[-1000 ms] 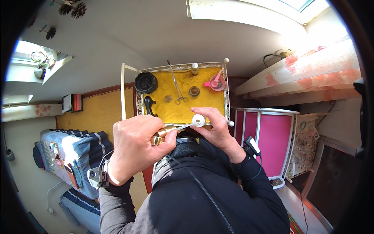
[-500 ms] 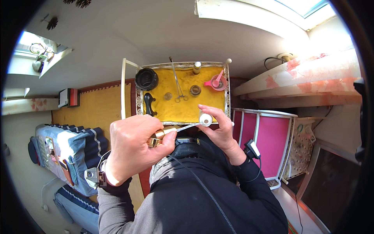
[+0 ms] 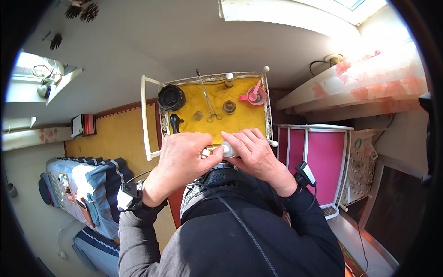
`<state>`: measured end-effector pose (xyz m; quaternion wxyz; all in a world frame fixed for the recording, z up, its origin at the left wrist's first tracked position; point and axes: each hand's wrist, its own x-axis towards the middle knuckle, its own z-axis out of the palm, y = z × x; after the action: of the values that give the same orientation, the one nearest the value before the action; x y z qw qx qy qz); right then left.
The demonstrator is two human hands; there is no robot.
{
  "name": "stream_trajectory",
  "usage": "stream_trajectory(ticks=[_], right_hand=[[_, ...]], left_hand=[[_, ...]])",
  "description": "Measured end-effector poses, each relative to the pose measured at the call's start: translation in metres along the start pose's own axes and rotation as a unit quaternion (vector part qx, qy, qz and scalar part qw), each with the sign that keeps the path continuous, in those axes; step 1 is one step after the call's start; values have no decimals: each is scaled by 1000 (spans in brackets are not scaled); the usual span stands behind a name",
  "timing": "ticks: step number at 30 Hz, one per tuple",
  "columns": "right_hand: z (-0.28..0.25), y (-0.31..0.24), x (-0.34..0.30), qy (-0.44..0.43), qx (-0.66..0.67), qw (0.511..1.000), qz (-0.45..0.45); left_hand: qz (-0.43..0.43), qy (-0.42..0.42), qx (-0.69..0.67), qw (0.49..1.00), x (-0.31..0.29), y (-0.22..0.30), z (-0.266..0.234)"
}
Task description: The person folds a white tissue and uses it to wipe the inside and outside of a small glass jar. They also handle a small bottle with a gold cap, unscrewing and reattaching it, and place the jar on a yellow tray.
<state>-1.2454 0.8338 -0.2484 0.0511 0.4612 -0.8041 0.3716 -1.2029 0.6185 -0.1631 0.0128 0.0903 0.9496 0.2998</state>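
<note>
Close in front of my body, my left hand [image 3: 182,152] pinches a gold pump head [image 3: 211,148] between thumb and fingers. The pump head meets the mouth of a small whitish bottle [image 3: 229,149], the two lying almost in line. Wrapped over the bottle from the right is my right hand [image 3: 254,152], hiding most of its body. No tube shows between pump head and bottle. Just beyond the hands is a yellow cloth [image 3: 194,131] on a white-framed stand, with a pair of long forceps [image 3: 208,102] and a small brown round jar [image 3: 229,107].
On the cloth also stand a black round container [image 3: 171,98], a black curved object [image 3: 175,123], a clear disc [image 3: 198,116], a white-capped bottle [image 3: 229,80] and a pink cup [image 3: 259,98] with a spoon. A pink-panelled rack [image 3: 325,166] is at right.
My hands have come together. The pump head has moved right to the bottle mouth, and its pale tube is out of sight. The bottle has tilted over toward the left hand.
</note>
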Motion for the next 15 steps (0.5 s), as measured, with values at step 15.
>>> stream_trajectory(ticks=[15], right_hand=[[-15, 6, -12, -46, 271, 960, 61]], left_hand=[[99, -36, -44, 993, 5, 6, 6]])
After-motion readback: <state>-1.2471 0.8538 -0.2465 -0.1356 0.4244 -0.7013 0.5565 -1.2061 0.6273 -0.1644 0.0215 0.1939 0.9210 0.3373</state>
